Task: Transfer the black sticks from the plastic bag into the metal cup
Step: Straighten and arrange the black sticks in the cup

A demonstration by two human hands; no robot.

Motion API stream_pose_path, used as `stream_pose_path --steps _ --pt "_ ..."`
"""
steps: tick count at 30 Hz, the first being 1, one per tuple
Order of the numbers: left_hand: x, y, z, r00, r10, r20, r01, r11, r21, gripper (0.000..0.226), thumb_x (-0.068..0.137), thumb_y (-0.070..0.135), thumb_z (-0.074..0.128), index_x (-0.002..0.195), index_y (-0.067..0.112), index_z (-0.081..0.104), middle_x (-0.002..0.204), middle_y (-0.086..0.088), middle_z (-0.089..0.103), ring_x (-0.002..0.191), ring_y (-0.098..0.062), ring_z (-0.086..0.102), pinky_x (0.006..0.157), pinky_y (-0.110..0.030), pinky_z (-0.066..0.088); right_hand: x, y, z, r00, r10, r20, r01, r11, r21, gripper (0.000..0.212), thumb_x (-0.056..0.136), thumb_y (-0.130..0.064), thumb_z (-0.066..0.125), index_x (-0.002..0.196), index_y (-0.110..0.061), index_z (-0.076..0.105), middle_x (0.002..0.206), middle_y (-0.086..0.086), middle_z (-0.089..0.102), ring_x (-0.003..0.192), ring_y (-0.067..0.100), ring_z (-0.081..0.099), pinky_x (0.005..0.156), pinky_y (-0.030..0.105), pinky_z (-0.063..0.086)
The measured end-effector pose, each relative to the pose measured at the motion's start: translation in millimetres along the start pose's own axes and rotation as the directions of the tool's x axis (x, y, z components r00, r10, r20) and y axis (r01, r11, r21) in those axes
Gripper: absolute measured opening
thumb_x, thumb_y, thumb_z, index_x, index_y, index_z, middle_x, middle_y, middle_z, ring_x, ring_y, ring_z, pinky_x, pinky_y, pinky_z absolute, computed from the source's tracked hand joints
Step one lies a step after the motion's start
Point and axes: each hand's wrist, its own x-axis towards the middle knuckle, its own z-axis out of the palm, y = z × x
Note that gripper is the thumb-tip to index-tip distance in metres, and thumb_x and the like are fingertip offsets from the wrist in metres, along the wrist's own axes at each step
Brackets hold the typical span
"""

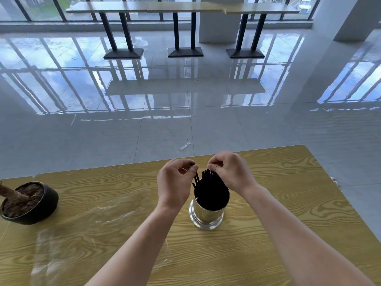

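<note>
Thin black sticks (208,177) seen standing bundled in shiny cylindrical metal cup (206,216) on yellow wood-grain counter (288,203); tops fanned above rim. Couple of sticks pinched near top ends by left hand (174,179). Right hand (232,172) curled over bundle tops; actual grip cannot be told. Clear plastic bag (92,221) seen lying flat on counter, judged emptied. Sticks judged light, stiff, smooth, prone to slip and splay. Best taken near upper ends, lowered endwise. Cup judged tippable if bundle levered sideways.

The desk (288,203) carries one metal cup (207,216), one plastic bag (107,219) and one dark pot (48,205). Two hands show, left hand (175,180) and right hand (232,172). The black sticks (210,193) are too bunched to count.
</note>
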Motion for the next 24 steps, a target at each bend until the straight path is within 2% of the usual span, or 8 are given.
stream_pose_path --steps 2,6,8,12,14,17,21,24 --pt "0.0 0.8 -2.2 1.0 -0.019 -0.001 0.019 1.0 -0.017 0.008 0.082 0.02 0.082 0.089 0.018 0.079 0.083 0.011 0.075 0.075 -0.003 0.066 0.067 -0.01 0.049 -0.2 0.8 -3.4 0.998 0.004 -0.068 -0.002 0.999 0.032 0.012 0.085 -0.018 0.079 0.096 -0.018 0.077 0.084 -0.007 0.076 0.077 0.009 0.069 0.073 0.029 0.057" --pt "-0.4 7.1 -3.3 0.999 -0.043 -0.007 0.043 0.995 -0.086 0.007 0.082 0.018 0.082 0.087 0.019 0.078 0.078 0.015 0.073 0.075 -0.001 0.066 0.066 -0.006 0.048 1.7 -4.9 -16.7 0.978 0.001 -0.208 0.033 0.987 0.16 0.022 0.087 -0.014 0.077 0.107 -0.022 0.074 0.082 -0.015 0.073 0.077 -0.001 0.069 0.072 0.012 0.054" --pt "1.3 11.8 -3.4 1.0 -0.029 0.002 0.029 0.995 -0.1 0.006 0.082 0.018 0.081 0.086 0.021 0.078 0.077 0.015 0.073 0.074 -0.003 0.066 0.067 -0.008 0.048 3.6 -11.3 -24.9 0.97 -0.011 -0.244 0.064 0.976 0.21 0.023 0.087 -0.013 0.077 0.108 -0.021 0.074 0.082 -0.017 0.073 0.08 -0.003 0.07 0.074 0.011 0.054" --pt "7.1 23.8 -2.4 0.997 0.024 0.071 -0.016 0.994 -0.111 0.007 0.082 0.019 0.081 0.085 0.025 0.078 0.078 0.015 0.075 0.072 -0.003 0.067 0.07 -0.015 0.053 4.8 -28.5 -31.7 0.979 -0.053 -0.196 0.103 0.962 0.251 0.02 0.084 -0.014 0.08 0.101 -0.023 0.076 0.084 -0.015 0.076 0.08 -0.004 0.071 0.076 0.012 0.055" --pt "10.3 29.0 -0.3 0.992 0.054 0.111 -0.041 0.992 -0.116 0.005 0.083 0.019 0.079 0.087 0.021 0.08 0.078 0.011 0.076 0.071 -0.005 0.067 0.07 -0.02 0.053 4.9 -36.6 -29.7 0.984 -0.063 -0.168 0.106 0.959 0.264 0.02 0.083 -0.013 0.08 0.099 -0.024 0.077 0.082 -0.016 0.075 0.081 -0.006 0.071 0.076 0.007 0.051" --pt "15.3 32.4 1.8 0.991 0.047 0.126 -0.026 0.986 -0.163 0.006 0.083 0.02 0.079 0.088 0.02 0.082 0.076 0.005 0.077 0.067 -0.007 0.066 0.068 -0.028 0.054 6.0 -44.1 -28.5 0.979 -0.036 -0.2 0.092 0.957 0.277 0.017 0.082 -0.014 0.08 0.095 -0.025 0.078 0.079 -0.018 0.073 0.083 -0.008 0.069 0.074 0.003 0.048" --pt "19.2 33.1 4.2 0.992 0.05 0.118 -0.029 0.984 -0.174 0.006 0.084 0.019 0.078 0.089 0.019 0.082 0.075 0.005 0.077 0.064 -0.002 0.064 0.065 -0.021 0.049 6.8 -48.6 -28.5 0.973 -0.05 -0.226 0.103 0.968 0.228 0.015 0.084 -0.017 0.078 0.096 -0.025 0.078 0.083 -0.017 0.074 0.082 -0.004 0.07 0.074 0.004 0.05" --pt "20.6 34.9 7.8 0.991 0.069 0.117 -0.05 0.986 -0.157 0.006 0.084 0.016 0.076 0.084 0.019 0.082 0.072 0.004 0.075 0.063 -0.002 0.061 0.063 -0.023 0.048 7.0 -50.8 -27.5 0.968 -0.072 -0.24 0.118 0.976 0.185 0.015 0.085 -0.015 0.076 0.098 -0.023 0.077 0.087 -0.011 0.076 0.08 0.0 0.069 0.073 0.002 0.047"
